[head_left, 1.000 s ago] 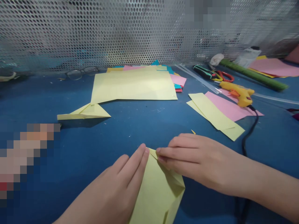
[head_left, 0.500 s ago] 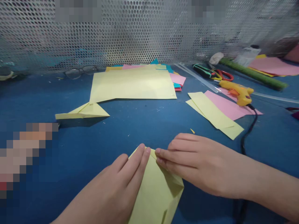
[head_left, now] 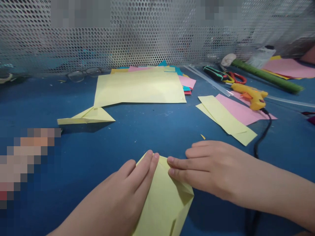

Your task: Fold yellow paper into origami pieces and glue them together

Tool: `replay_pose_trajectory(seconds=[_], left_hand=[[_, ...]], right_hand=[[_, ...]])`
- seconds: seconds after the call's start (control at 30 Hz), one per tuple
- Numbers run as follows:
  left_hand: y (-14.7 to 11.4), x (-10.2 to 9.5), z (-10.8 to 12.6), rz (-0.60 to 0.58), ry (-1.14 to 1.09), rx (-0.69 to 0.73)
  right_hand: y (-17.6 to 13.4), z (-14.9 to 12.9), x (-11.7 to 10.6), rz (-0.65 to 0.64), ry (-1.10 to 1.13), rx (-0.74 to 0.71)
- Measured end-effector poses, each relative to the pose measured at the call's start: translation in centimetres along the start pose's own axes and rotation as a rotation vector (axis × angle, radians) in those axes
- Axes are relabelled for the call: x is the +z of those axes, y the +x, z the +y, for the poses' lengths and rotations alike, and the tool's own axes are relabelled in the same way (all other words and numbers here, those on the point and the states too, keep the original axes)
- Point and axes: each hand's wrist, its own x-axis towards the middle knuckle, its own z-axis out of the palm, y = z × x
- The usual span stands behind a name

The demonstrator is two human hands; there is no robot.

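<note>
A folded pale yellow sheet of paper (head_left: 163,196) lies in front of me, its narrow end pointing away. Two stretched fingers of my left hand (head_left: 123,193) press flat on its left side, with the tips near the far end. My right hand (head_left: 216,170) reaches in from the right; its extended fingertips touch the paper's upper right folded edge. Along the right side a raised flap casts a shadow. Neither hand is closed around the paper. The near end of the sheet runs out of view at the bottom.
A folded yellow paper piece (head_left: 88,117) lies left, below a yellow sheet (head_left: 140,88) on coloured papers. Rightward are yellow strips (head_left: 223,118), pink paper (head_left: 241,109), a yellow glue gun (head_left: 254,96) with a black cord, scissors (head_left: 237,78) and a green stick (head_left: 268,76). Behind stands perforated mesh (head_left: 147,36).
My right hand has slid slightly to the right along the paper's folded edge, away from its tip. My left hand stays pressed in nearly the same spot.
</note>
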Motion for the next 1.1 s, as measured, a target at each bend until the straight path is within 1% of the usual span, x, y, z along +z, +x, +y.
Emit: replay_pose_trajectory(seconds=[0.1, 0.2, 0.27, 0.33, 0.4, 0.47, 0.53, 0.6, 0.7, 0.83, 0.87, 0.9, 0.97, 1.1], left_hand=[[-0.2, 0.0, 0.1, -0.005, -0.009, -0.013], [-0.3, 0.2, 0.3, -0.018, -0.014, -0.026], [-0.3, 0.4, 0.3, -0.02, -0.005, -0.026], [-0.5, 0.6, 0.4, -0.023, -0.001, -0.028], [-0.6, 0.6, 0.4, -0.033, 0.001, -0.015], [-0.8, 0.6, 0.5, -0.036, 0.0, -0.022], [-0.9, 0.5, 0.7, -0.028, -0.008, -0.054], [-0.9, 0.5, 0.8, -0.024, -0.029, -0.091], [-0.8, 0.4, 1.0, -0.03, -0.043, -0.113], [-0.5, 0.3, 1.0, -0.009, -0.027, -0.136], [-0.5, 0.3, 1.0, -0.021, -0.034, -0.14], [-0.4, 0.3, 0.9, -0.005, -0.016, -0.137], [-0.5, 0.3, 0.9, -0.032, -0.012, -0.109], [-1.0, 0.2, 0.9, -0.089, 0.007, -0.125]], right_hand=[[-0.1, -0.1, -0.2, -0.029, 0.043, 0.036], [-0.4, -0.4, -0.7, -0.057, 0.09, 0.126], [-0.6, -0.6, -1.0, -0.048, 0.107, 0.177], [-0.7, -0.6, -1.0, 0.003, 0.123, 0.211], [-0.6, -0.4, -0.7, 0.067, 0.147, 0.26], [-0.2, 0.0, 0.0, 0.096, 0.19, 0.33], [0.3, 0.3, 0.8, 0.074, 0.228, 0.395], [0.6, 0.4, 1.4, 0.038, 0.226, 0.426], [0.8, 0.2, 1.8, 0.012, 0.199, 0.395], [0.6, 0.2, 1.7, 0.009, 0.203, 0.332], [0.5, 0.2, 1.6, 0.006, 0.204, 0.325], [0.5, 0.2, 1.6, 0.004, 0.206, 0.321], [0.5, 0.2, 1.5, 0.008, 0.212, 0.318], [0.5, -0.1, 1.3, 0.05, 0.25, 0.319]])
